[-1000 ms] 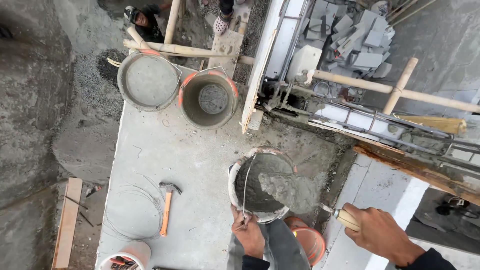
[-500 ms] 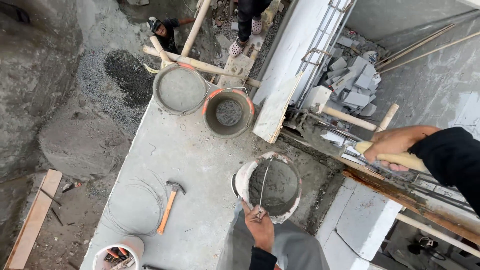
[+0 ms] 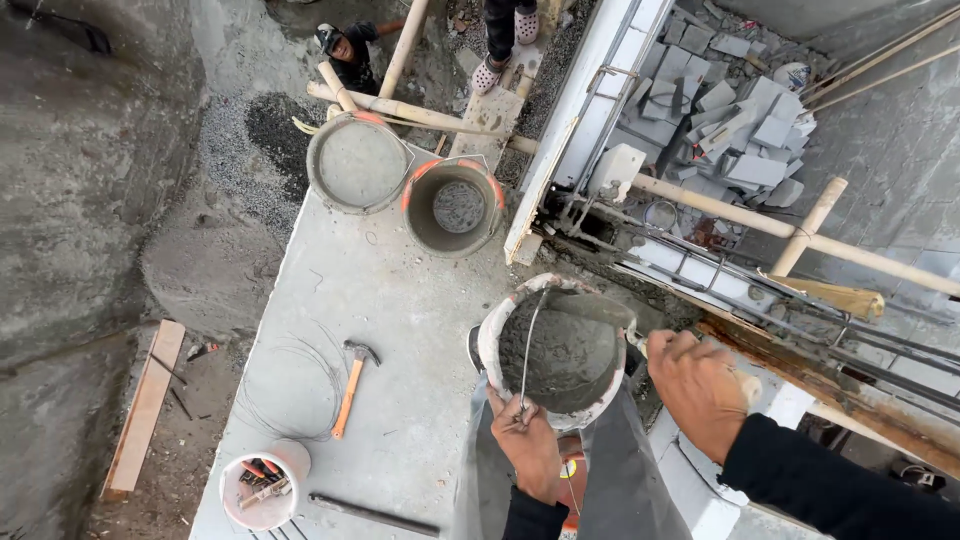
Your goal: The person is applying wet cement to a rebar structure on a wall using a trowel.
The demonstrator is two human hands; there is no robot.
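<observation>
Grey wet mortar fills the round mortar-caked bucket (image 3: 553,345) at the concrete surface's (image 3: 400,330) right edge, left hand (image 3: 525,445) fingers clamped on its wire handle (image 3: 527,350), right hand (image 3: 700,390) fingers wrapped around a wooden-handled trowel (image 3: 745,385) dipping inside.

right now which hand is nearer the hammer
Left. The left hand grips the mortar bucket's wire handle, just right of the hammer. The right hand holds a trowel handle beyond the bucket.

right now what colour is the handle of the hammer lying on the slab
Orange, with a dark metal head; the hammer shows best in the head view, lying left of the mortar bucket.
</observation>
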